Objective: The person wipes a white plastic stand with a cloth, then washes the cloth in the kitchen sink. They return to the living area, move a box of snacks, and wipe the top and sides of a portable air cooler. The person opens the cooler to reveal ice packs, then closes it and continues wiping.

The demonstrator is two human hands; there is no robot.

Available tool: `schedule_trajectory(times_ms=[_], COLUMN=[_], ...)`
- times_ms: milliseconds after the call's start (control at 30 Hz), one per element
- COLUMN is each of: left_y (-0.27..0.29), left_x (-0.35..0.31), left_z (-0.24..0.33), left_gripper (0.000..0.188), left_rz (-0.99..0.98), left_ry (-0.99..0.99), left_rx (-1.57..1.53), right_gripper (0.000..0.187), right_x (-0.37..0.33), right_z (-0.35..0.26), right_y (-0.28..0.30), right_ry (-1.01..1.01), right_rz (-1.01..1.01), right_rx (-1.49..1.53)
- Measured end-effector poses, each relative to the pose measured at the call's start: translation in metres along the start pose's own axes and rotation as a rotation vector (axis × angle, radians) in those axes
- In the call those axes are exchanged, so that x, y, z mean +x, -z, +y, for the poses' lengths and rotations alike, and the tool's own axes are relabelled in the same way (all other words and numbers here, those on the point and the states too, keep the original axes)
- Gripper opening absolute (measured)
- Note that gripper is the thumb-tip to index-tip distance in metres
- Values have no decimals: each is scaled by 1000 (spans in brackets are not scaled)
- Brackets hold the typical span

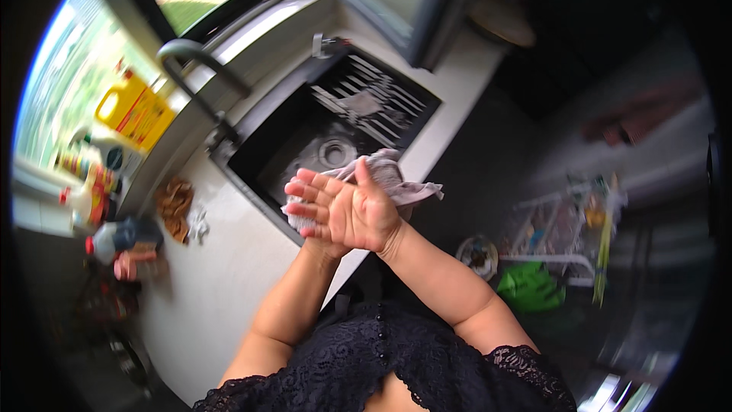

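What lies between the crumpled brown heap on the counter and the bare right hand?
In the head view, from the heap: a crumpled white scrap, bare pale countertop, the black rectangular sink's rim, then part of the pinkish-grey cloth.

Daylight glares through the left window (65,69), brightening the tabletop (210,282); the right side is dim and blurred, edges bending toward black corners.

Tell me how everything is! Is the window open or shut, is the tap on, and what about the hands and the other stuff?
Window: swung open.
Tap: no running water to be seen.
Right hand: open, palm showing.
Left hand: mostly hidden; can't tell.
Cloth: bunched up.
Yellow jug: standing upright.
Brown wad: crumpled.
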State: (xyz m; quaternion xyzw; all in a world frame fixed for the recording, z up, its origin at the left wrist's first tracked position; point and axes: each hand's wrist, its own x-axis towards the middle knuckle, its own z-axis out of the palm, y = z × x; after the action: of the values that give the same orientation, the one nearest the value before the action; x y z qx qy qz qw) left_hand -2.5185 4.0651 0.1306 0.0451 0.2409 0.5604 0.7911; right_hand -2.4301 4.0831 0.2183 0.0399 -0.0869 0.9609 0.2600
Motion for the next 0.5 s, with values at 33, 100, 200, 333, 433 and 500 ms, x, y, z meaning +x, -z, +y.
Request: schedule_trajectory(times_ms=[33, 100, 200, 333, 433, 500], left_y=[-11, -29, -55, -133, -140, -155], left_x=[-4, -14, -42, -77, -94, -140], left_z=[-12, -36, -79, -140, -210, -290], left_gripper=[54, 56, 60, 65, 55, 55], left_rz=[-40, -102, -179, -483, -806, -1220], left_ry=[66, 171, 276, 117, -169, -496], left_rx=[-3, 12, 63, 661, 1658, 1781], right_gripper=[82, 77, 74, 62, 90, 98], right_x=[-24, -73, -148, -292, -350, -379], right_z=[3, 7, 18, 47, 98, 135], right_y=[-1, -9, -17, -2, -22, -12], right_ry=[12, 97, 266, 702, 1063, 1430], right_rz=[-71, -61, -48, 541, 680, 770], right_rx=[27, -47, -156, -548, -599, -732])
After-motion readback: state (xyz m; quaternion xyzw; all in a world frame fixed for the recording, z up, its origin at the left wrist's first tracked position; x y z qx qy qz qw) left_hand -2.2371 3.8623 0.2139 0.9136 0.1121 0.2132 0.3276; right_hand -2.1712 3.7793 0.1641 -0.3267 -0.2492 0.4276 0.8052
